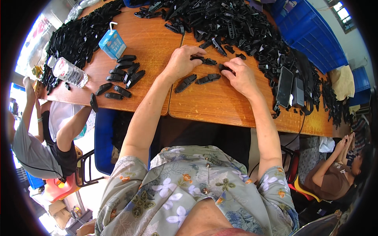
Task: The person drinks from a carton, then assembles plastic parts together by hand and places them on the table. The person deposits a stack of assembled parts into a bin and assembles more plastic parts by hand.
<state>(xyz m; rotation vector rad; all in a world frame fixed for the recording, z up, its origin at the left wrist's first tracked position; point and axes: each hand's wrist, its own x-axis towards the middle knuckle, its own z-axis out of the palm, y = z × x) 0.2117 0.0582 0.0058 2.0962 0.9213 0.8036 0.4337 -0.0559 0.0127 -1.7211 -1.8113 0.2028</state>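
On the wooden table, my left hand point(183, 63) is closed on one end of a long black plastic part point(208, 61), which points toward my right hand. My right hand point(240, 76) pinches another small black plastic part point(225, 68), mostly hidden under the fingers. Between my forearms lie two more black parts, one slanted point(186, 83) and one flatter point(208, 79). Just beyond my hands, loose black pieces point(219, 46) spread out from a large heap point(204, 19).
Several black parts point(117, 72) lie left of my left arm, near a blue drink carton point(112, 42) with a straw and a clear bottle point(67, 72). A phone point(284, 87) and a dark box point(298, 92) sit at right. Blue crates point(307, 33) stand behind. People sit on both sides.
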